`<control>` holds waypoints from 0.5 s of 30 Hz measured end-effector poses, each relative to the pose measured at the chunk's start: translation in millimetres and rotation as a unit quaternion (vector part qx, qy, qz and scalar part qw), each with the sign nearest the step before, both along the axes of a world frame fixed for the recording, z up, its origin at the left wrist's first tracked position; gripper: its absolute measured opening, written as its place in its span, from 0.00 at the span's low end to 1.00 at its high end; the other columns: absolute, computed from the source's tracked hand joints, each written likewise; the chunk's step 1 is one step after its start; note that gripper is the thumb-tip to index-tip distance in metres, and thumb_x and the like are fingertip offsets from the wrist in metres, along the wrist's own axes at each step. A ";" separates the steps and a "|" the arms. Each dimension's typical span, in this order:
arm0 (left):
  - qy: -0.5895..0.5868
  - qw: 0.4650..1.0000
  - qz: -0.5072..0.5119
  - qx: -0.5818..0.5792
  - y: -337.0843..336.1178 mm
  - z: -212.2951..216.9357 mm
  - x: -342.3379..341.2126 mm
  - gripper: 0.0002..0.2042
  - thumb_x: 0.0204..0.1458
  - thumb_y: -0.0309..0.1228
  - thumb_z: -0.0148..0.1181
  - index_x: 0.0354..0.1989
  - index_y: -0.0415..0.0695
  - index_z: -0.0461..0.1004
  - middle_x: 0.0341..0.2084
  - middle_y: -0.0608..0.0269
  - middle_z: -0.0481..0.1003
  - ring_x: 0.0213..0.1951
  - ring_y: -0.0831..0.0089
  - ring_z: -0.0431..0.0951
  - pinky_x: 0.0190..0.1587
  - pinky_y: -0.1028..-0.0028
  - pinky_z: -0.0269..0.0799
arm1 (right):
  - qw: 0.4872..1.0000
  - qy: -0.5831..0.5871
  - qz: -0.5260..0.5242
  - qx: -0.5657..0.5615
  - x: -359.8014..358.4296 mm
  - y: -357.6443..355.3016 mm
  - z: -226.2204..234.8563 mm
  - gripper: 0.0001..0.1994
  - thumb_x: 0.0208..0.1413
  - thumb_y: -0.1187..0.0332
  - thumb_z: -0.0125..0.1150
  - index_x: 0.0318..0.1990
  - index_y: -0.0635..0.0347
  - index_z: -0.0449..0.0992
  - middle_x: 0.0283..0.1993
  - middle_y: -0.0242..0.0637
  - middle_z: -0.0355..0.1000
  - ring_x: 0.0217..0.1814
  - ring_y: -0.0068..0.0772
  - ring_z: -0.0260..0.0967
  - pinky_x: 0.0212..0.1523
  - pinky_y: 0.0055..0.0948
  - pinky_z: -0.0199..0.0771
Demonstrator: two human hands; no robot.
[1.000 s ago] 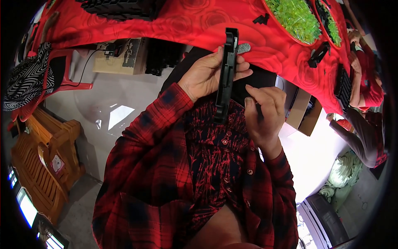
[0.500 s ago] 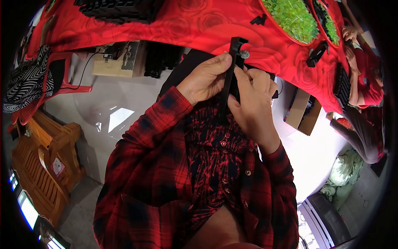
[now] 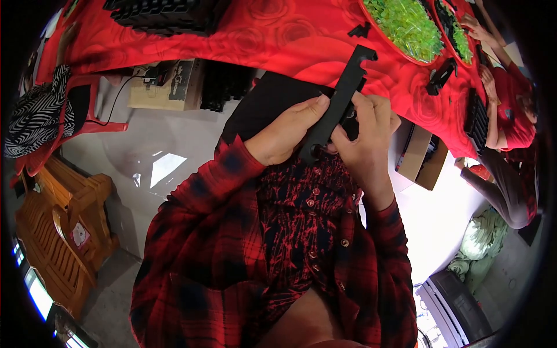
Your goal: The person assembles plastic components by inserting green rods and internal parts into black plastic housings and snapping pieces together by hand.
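Note:
A long black plastic piece (image 3: pixel 343 95) with a hooked, notched far end slants between my two hands, above my lap at the table's front edge. My left hand (image 3: pixel 290 129) grips it from the left, thumb lying along its side. On the other side my right hand (image 3: pixel 366 139) is closed with bent fingers against the piece's right edge. Part of the black piece behind those fingers is hidden, and I cannot tell if a smaller part is pinched there.
A red rose-patterned cloth (image 3: pixel 272 35) covers the table. On it are a tray of green translucent pieces (image 3: pixel 403 29), a stack of black parts (image 3: pixel 168 14) and a loose black part (image 3: pixel 442 76). Cardboard boxes (image 3: pixel 422 156) stand below. A co-worker's hand (image 3: pixel 488 81) is at the right.
The black piece has tilted to the right and turned its broad face upward. Both hands turned with it and kept hold. A grey fuzzy bit seen near its top is out of sight.

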State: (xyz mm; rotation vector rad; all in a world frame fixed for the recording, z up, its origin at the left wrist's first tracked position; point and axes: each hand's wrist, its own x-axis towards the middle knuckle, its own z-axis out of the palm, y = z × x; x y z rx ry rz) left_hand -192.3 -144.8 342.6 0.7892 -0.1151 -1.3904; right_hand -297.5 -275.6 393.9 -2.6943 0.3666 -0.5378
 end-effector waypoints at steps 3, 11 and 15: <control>-0.027 1.000 0.000 0.007 1.9 7.5 -0.2 0.23 0.71 0.49 0.37 0.52 0.40 0.69 0.34 0.62 0.77 0.30 0.75 0.79 0.31 0.76 0.77 | 0.997 0.025 0.002 0.067 0.6 1.3 -2.9 0.28 0.41 0.69 0.70 0.55 0.58 0.74 0.44 0.38 0.67 0.51 0.40 0.63 0.55 0.39 0.52; -0.115 0.992 0.042 0.030 0.4 8.7 -6.7 0.21 0.71 0.49 0.38 0.51 0.42 0.68 0.30 0.64 0.76 0.23 0.78 0.77 0.22 0.81 0.73 | 0.995 0.008 -0.017 0.094 2.5 -0.4 -8.5 0.24 0.40 0.68 0.73 0.48 0.56 0.75 0.42 0.33 0.67 0.45 0.35 0.63 0.53 0.37 0.53; -0.168 0.982 0.059 0.071 0.4 10.9 -10.1 0.20 0.71 0.48 0.38 0.48 0.43 0.67 0.28 0.65 0.75 0.21 0.79 0.76 0.21 0.82 0.71 | 0.996 -0.013 -0.014 0.082 1.4 -1.6 -14.8 0.23 0.40 0.69 0.73 0.48 0.56 0.75 0.41 0.33 0.67 0.43 0.35 0.62 0.52 0.36 0.53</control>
